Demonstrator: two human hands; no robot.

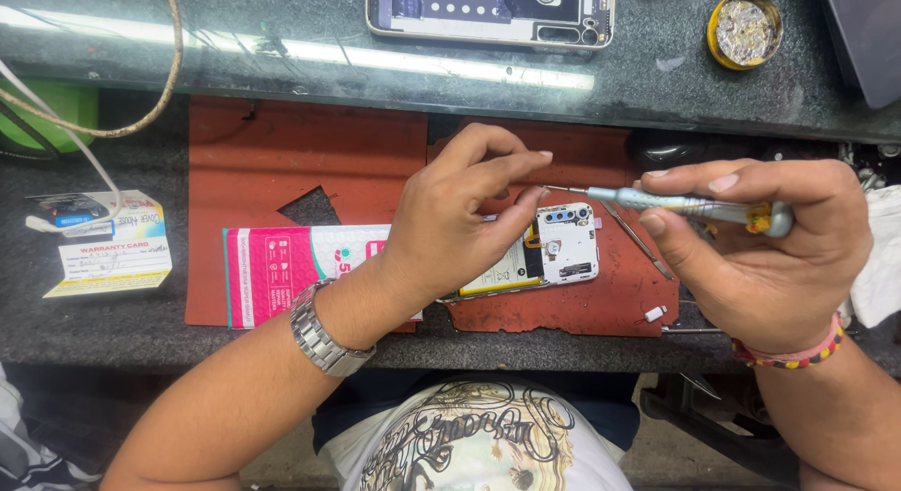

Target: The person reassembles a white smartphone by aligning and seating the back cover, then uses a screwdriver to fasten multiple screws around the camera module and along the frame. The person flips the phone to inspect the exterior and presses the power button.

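My right hand (765, 252) holds a slim screwdriver (690, 207) with a pale blue-grey handle, lying level with its tip pointing left. My left hand (460, 214) pinches its thumb and forefinger together right at that tip; whatever small part is between them is too small to see. Just below the fingers lies an opened phone (554, 256) with its back off, showing the battery and white inner frame, on a red-brown work mat (310, 158). My left wrist wears a metal watch, my right wrist a coloured band.
A pink packet (282, 266) lies left of the phone. Tweezers (638, 239) and a small white part (655, 314) rest on the mat. A card (108, 256) sits at far left. On the glass shelf behind are another opened phone (493, 12) and a round tin (744, 29).
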